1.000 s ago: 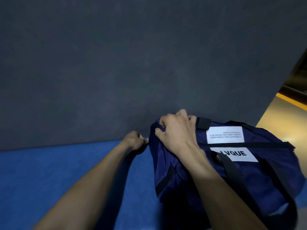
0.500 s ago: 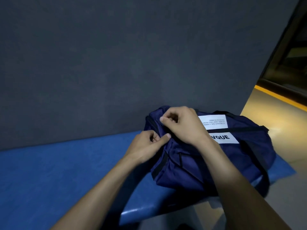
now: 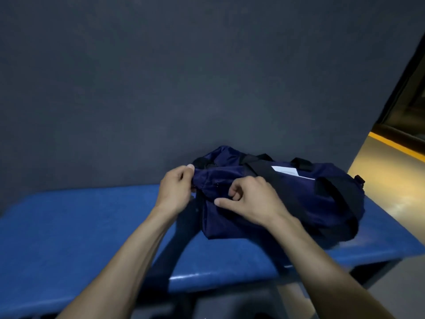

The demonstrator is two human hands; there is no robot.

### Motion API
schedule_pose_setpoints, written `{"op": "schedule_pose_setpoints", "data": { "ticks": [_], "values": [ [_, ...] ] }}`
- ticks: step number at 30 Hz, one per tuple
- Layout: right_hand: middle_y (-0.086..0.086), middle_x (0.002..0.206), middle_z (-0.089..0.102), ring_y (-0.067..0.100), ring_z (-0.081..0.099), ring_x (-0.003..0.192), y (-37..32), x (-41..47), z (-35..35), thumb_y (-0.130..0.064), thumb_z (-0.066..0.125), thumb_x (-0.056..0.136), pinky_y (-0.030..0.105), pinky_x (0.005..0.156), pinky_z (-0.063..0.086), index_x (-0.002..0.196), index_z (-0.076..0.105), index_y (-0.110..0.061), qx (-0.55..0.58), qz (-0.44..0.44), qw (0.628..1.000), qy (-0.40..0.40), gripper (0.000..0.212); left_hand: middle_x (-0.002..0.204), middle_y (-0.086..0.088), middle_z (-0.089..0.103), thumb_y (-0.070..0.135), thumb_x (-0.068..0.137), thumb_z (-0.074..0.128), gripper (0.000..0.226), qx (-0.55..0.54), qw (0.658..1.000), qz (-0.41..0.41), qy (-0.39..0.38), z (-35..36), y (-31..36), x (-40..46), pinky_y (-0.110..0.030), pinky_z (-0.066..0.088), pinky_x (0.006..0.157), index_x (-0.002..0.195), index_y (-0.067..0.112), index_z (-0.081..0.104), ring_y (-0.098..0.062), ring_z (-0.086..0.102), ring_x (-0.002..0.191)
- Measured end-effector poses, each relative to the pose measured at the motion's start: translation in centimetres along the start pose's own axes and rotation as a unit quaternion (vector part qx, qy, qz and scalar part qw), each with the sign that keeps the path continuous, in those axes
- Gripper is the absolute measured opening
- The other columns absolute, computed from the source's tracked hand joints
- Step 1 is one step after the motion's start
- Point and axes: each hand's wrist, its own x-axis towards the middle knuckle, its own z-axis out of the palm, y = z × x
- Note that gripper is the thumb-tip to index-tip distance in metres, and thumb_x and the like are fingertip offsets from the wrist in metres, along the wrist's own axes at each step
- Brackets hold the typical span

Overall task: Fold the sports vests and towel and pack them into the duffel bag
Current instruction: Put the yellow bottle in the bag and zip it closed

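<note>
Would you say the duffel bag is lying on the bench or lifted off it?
Lying on it: the duffel bag rests on the blue bench, against the wall.

I read this as a gym or changing area: a blue padded bench (image 3: 69, 238) under my hands, a dark grey wall (image 3: 184, 77) behind it, and polished yellow-edged flooring (image 3: 381, 171) off right.
</note>
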Motion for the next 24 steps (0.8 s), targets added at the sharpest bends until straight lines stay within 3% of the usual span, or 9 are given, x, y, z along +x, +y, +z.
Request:
{"op": "schedule_pose_setpoints", "data": {
  "ticks": [3,6,9,11,13,16,20,24],
  "values": [
    [-0.009,0.074,0.070,0.015,0.068,0.079,-4.1,0.6,3.0,-0.074,0.063,0.079,0.035,0.072,0.055,0.075,0.064,-0.025,-0.003,-0.034,0.998,0.056,0.049,0.062,0.000,0.052,0.034,0.108,0.045,0.049,0.000,0.999,0.011,0.042,-4.6,-0.6,-0.5,-0.039,0.048,0.063,0.075,-0.002,0.049,-0.018,0.049,0.063],
    [-0.008,0.077,0.071,0.020,0.068,0.079,-8.1,1.1,5.5,-0.064,0.057,0.089,0.036,0.070,0.055,0.079,0.063,-0.025,0.012,-0.094,0.992,0.087,0.041,0.064,-0.001,0.043,0.037,0.105,0.046,0.049,0.012,0.997,0.018,0.073,-9.0,-1.4,-1.1,-0.036,0.034,0.064,0.073,0.001,0.040,-0.016,0.039,0.063],
    [-0.005,0.075,0.069,0.025,0.066,0.076,-11.1,1.1,7.0,-0.058,0.053,0.093,0.039,0.070,0.055,0.079,0.059,-0.023,0.040,-0.154,0.984,0.077,0.037,0.070,0.002,0.047,0.035,0.099,0.053,0.036,0.028,0.988,0.014,0.149,-11.7,-1.7,-1.7,-0.038,0.039,0.069,0.075,0.011,0.043,-0.015,0.044,0.065],
    [-0.005,0.073,0.067,0.025,0.065,0.074,-12.0,1.0,7.3,-0.054,0.054,0.094,0.040,0.070,0.054,0.079,0.057,-0.021,0.060,-0.173,0.981,0.057,0.036,0.091,0.008,0.055,0.037,0.097,0.058,0.016,0.081,0.979,0.075,0.174,-12.4,-1.9,-2.0,-0.035,0.044,0.082,0.090,0.023,0.053,-0.013,0.054,0.084],
    [-0.004,0.070,0.065,0.024,0.063,0.073,-12.0,0.6,7.0,-0.050,0.054,0.094,0.040,0.070,0.052,0.077,0.055,-0.019,0.061,-0.183,0.980,0.048,0.035,0.105,0.011,0.053,0.049,0.096,0.053,0.019,0.200,0.961,0.155,0.114,-11.9,-2.5,-2.3,-0.031,0.038,0.094,0.104,0.033,0.060,-0.013,0.050,0.102],
    [0.000,0.076,0.066,0.030,0.063,0.081,-10.7,0.1,6.1,-0.043,0.054,0.091,0.037,0.067,0.046,0.073,0.051,-0.017,0.017,-0.165,0.986,0.027,0.032,0.092,0.009,0.055,0.060,0.098,0.031,0.045,0.365,0.917,0.160,0.036,-10.1,-3.8,-2.1,-0.039,0.038,0.082,0.093,0.028,0.063,-0.024,0.046,0.094],
    [0.009,0.094,0.067,0.037,0.062,0.095,-7.0,-0.6,3.2,-0.037,0.055,0.087,0.037,0.067,0.035,0.076,0.052,-0.019,-0.086,-0.082,0.993,-0.005,0.021,0.083,0.003,0.059,0.060,0.098,0.026,0.049,0.395,0.901,0.160,0.077,-10.1,-3.9,-0.9,-0.040,0.034,0.074,0.082,0.024,0.055,-0.030,0.049,0.088],
    [-0.004,0.069,0.061,0.024,0.062,0.080,-2.6,-1.1,-0.1,-0.039,0.064,0.084,0.031,0.064,0.038,0.069,0.059,-0.017,-0.071,-0.028,0.997,-0.009,0.028,0.082,0.009,0.052,0.057,0.098,0.033,0.044,0.386,0.908,0.143,0.084,-10.3,-3.7,-0.5,-0.039,0.031,0.079,0.081,0.026,0.058,-0.027,0.044,0.092]
  ]
}}
